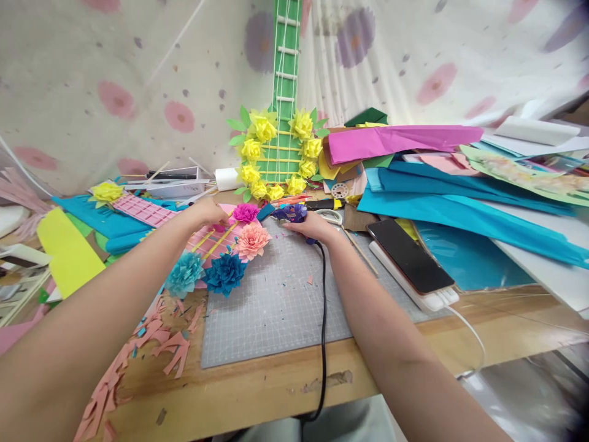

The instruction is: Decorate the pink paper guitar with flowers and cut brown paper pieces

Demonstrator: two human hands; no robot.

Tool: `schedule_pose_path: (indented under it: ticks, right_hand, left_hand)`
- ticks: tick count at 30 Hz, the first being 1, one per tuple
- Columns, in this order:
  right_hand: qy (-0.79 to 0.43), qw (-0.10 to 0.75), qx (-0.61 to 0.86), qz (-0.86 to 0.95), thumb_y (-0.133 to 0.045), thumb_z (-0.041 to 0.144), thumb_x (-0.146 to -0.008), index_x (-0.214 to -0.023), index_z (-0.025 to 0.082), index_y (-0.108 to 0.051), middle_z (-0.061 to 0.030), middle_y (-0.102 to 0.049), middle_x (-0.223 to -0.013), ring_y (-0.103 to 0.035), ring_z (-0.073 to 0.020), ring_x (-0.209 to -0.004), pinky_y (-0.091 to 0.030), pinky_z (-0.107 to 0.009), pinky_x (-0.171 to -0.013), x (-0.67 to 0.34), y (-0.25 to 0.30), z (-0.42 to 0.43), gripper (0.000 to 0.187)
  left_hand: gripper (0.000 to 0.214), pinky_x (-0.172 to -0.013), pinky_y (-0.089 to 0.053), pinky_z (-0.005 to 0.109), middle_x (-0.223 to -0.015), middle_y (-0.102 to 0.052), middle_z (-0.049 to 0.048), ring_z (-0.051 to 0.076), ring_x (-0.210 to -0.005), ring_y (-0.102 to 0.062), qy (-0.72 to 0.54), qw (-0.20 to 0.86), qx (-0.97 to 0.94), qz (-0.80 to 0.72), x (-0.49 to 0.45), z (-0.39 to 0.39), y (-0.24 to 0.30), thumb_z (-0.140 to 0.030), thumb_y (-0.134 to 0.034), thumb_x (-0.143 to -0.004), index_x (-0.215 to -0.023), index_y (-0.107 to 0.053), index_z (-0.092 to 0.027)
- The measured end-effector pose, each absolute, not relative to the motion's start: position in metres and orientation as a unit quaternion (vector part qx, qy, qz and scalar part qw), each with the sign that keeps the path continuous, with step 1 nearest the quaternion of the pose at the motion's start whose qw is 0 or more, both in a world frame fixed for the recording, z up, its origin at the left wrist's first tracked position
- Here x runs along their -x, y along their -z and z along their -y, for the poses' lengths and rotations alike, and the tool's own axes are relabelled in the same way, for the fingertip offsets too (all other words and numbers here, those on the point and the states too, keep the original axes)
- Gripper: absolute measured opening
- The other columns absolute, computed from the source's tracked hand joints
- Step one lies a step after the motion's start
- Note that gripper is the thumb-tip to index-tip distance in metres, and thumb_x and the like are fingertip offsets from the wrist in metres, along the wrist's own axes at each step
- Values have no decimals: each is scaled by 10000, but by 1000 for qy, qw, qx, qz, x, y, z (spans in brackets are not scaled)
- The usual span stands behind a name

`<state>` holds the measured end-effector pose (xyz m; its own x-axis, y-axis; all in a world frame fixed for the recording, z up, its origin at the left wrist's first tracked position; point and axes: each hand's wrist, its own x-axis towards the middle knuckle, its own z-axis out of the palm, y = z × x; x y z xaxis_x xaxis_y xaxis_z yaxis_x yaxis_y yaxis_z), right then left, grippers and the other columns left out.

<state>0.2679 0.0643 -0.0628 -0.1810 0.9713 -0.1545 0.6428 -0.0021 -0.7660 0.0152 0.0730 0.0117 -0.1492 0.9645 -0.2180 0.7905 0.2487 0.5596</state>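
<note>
Okay, your right hand has a closed grip round the glue gun, tip leftward toward the pink guitar, slanting up-left across the table, your left hand nearer, over its body, grip hidden, can't tell.

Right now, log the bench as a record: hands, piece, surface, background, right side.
left hand: at upper edge of pink paper guitar; grip partly hidden
right hand: holding purple glue gun, black cord running down
flowers on pink guitar's body: magenta, peach, dark blue, light blue
surface: grey cutting mat on wooden table
background: green guitar, upright, ringed by yellow flowers
right side: black phone, blue paper
</note>
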Motion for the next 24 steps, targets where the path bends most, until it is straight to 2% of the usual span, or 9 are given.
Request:
schedule_pose_path:
  ticks: [3,11,15,18,21,24]
  right_hand:
    - [-378,217,598,672,-634,503,-695,-704,177,-562,-10,-549,-583,-481,-113,-501,-350,-241,-470,-268,62,-64,334]
    - [-367,218,605,672,-640,495,-693,-689,177,-551,-3,-532,-553,-480,-117,-496,-364,-250,-488,-267,59,-61,330]
    - [-369,226,598,675,-644,494,-686,-703,180,-558,8,-519,-546,-468,-107,-480,-341,-237,-463,-267,59,-61,325]
    - [-370,226,598,674,-654,483,-678,-677,180,-545,11,-511,-537,-460,-103,-472,-335,-235,-456,-267,59,-61,322]
    - [-368,220,605,671,-656,493,-673,-650,182,-524,11,-505,-529,-465,-107,-477,-339,-239,-457,-267,60,-62,338]
    - [-368,220,603,673,-649,497,-679,-652,186,-520,7,-516,-549,-473,-112,-491,-349,-244,-470,-267,62,-64,339]
  left_hand:
    - [224,-392,-279,267,-397,-443,22,192,-449,-496,-118,246,-608,-746,-17,-78,-10,-174,-652,-449,-378,-441,-197]
    - [245,-337,-269,255,-321,-420,1,159,-337,-441,-163,230,-633,-721,-15,-84,1,-213,-684,-421,-347,-450,-203]
    - [202,-356,-303,264,-368,-470,25,185,-408,-495,-140,215,-630,-733,-18,-82,-3,-216,-667,-451,-374,-481,-201]
    - [195,-370,-291,265,-363,-441,25,209,-455,-516,-125,200,-622,-747,-21,-80,-8,-196,-650,-458,-373,-474,-197]
    - [185,-380,-278,263,-343,-399,16,216,-452,-516,-129,221,-622,-740,-24,-79,-10,-179,-643,-452,-373,-476,-197]
    - [171,-389,-272,265,-365,-425,22,215,-457,-516,-173,271,-602,-731,-24,-78,-7,-135,-650,-418,-381,-493,-194]
